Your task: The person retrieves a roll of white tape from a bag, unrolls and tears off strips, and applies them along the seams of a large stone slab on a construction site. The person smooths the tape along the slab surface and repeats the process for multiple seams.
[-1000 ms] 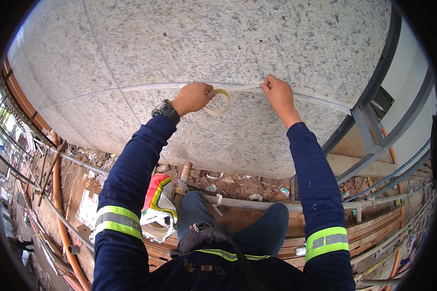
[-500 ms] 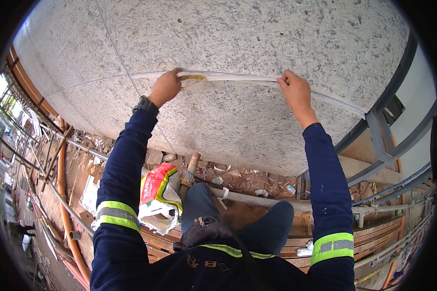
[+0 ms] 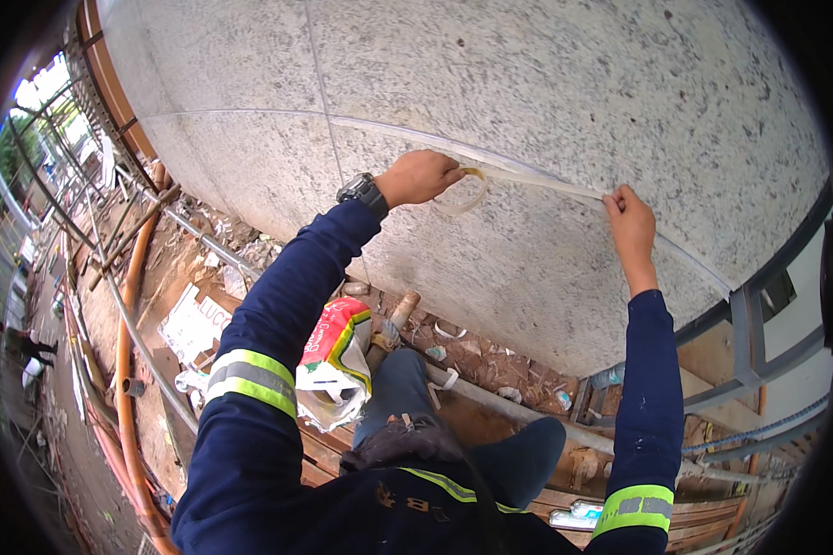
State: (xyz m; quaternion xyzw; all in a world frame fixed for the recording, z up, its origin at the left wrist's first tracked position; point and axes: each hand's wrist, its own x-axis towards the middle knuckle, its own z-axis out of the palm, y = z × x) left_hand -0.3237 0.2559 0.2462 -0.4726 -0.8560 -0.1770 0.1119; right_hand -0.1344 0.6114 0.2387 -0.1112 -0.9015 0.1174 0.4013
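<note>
My left hand (image 3: 423, 176) is closed, its fingertips pinching a roll of pale tape (image 3: 480, 194) with a yellowish inner side. From the roll, a strip of tape (image 3: 546, 180) runs taut to my right hand (image 3: 631, 231), whose thumb and fingers pinch it. Both hands are just in front of the speckled grey wall panel (image 3: 565, 83). The strip lies a little below a pale tape-like band (image 3: 435, 141) along the panel's horizontal seam. A thin upright seam (image 3: 317, 65) crosses that line left of my left hand.
Below stand a red, yellow and white bag (image 3: 338, 347) and a pipe end (image 3: 404, 307). Rubble (image 3: 491, 356) lies along the wall's foot. A grey metal frame (image 3: 750, 333) rises at the right. Orange pipes (image 3: 130, 324) and scaffold poles are at the left, with a distant person (image 3: 30, 347).
My left hand has come down off the seam with the roll, and the strip now hangs slightly away from it. The right hand keeps its pinch. The whole view has turned and shifted.
</note>
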